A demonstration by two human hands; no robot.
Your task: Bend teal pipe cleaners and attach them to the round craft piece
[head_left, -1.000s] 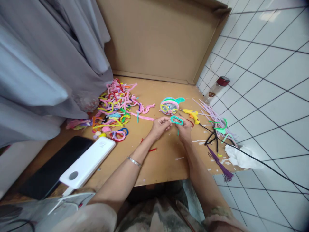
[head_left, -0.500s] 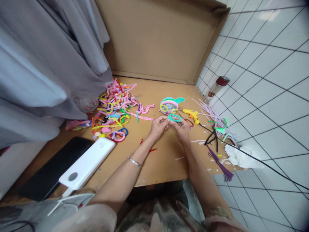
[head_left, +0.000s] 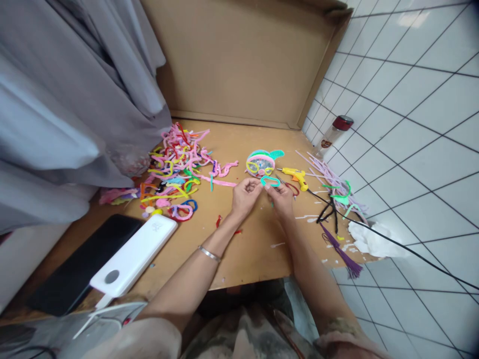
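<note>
A turquoise pipe cleaner bent into a rounded loop is held between my two hands. My left hand pinches it at its left end with thumb and fingertips. At the lower right side, my right hand grips the same loop. Just beyond the hands stands a round clear ball decoration trimmed with pink, yellow and green pipe cleaners, with a green fin-like piece at its upper right. Red-handled scissors lie partly hidden behind my right hand.
A yellow glue gun lies right of the ball, its black cord running right. Tangled pipe cleaners fill the left. Lilac stems, a purple tassel and white tissue lie right. A white power bank sits front left.
The turquoise loop looks rounder and narrower than before, its corners softened. Both hands keep their grip in nearly the same place. The whole view has shifted slightly.
</note>
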